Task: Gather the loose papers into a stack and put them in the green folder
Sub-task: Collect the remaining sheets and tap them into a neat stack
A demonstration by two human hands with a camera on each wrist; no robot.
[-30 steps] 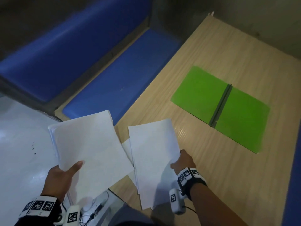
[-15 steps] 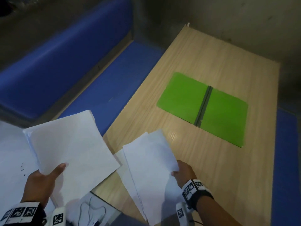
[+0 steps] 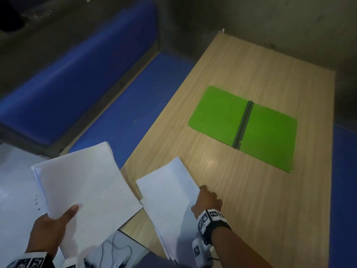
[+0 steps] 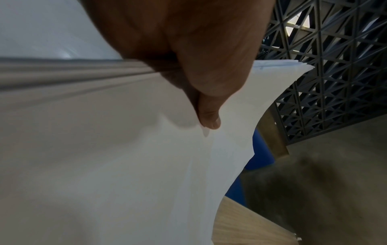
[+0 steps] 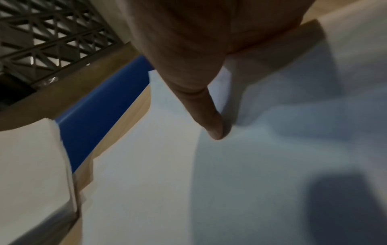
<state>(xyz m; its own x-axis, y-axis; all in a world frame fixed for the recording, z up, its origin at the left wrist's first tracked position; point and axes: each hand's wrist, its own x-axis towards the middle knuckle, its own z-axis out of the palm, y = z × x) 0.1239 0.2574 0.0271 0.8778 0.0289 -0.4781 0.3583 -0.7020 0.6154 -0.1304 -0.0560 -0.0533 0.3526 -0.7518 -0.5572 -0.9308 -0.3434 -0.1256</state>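
Observation:
My left hand [image 3: 56, 223] grips a stack of white papers [image 3: 83, 188] off the table's near left corner, thumb on top; the left wrist view shows the thumb [image 4: 209, 119] pressed on the stack [image 4: 125, 165]. My right hand [image 3: 207, 200] holds the right edge of a second bunch of white papers [image 3: 170, 202] lying on the wooden table [image 3: 260, 209], thumb [image 5: 213, 126] on top of the sheets [image 5: 167, 182]. The green folder [image 3: 243, 126] lies open and flat farther back, nothing on it.
A blue padded bench [image 3: 119, 105] runs along the table's left side, with a blue backrest [image 3: 67, 74] behind it. More blue padding [image 3: 343, 190] borders the right edge. White cables [image 3: 114, 252] hang near my body.
The view has swung, so the folder sits more to the right. The right hand's papers have turned and slid closer to the left stack. Both hands keep their hold.

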